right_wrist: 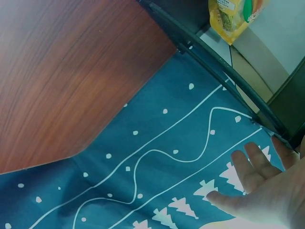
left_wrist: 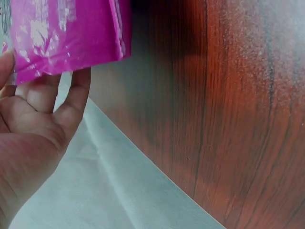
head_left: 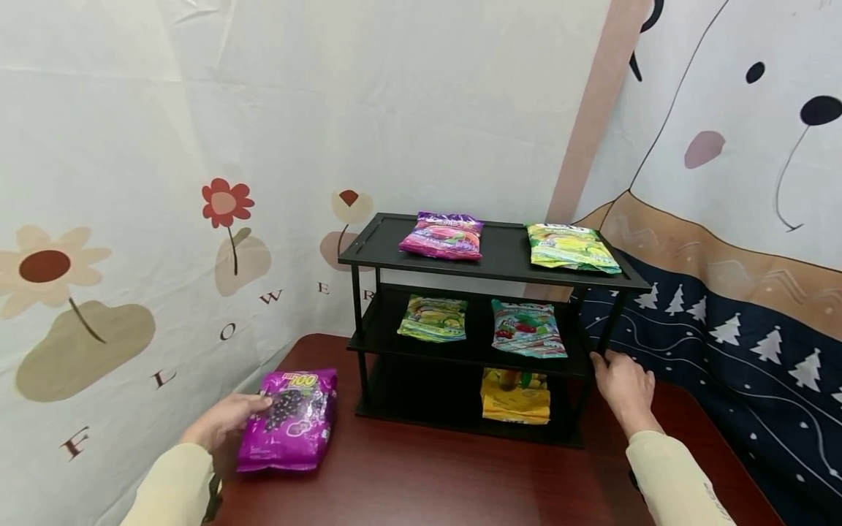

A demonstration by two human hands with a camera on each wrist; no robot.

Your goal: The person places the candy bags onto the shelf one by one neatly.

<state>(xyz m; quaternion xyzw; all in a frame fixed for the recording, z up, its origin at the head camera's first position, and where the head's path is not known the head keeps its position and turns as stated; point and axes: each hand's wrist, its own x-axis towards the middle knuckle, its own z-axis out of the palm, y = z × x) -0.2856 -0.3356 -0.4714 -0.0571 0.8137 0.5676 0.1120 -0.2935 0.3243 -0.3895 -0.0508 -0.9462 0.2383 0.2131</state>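
In the head view my left hand holds a purple candy bag with grapes printed on it, left of the black shelf rack. Its thumb lies on the bag's front. The left wrist view shows other fingers of the left hand behind the purple bag. My right hand grips the right end of the three-tier black rack at the middle tier. In the right wrist view, the right hand's outer fingers are loosely extended beside the rack's frame; its thumb is hidden.
On the rack's top tier lie a pink-purple bag and a yellow-green bag. The middle tier bears another yellow-green bag and a teal bag. A yellow bag stands below. Printed cloth hangs behind the reddish-brown table.
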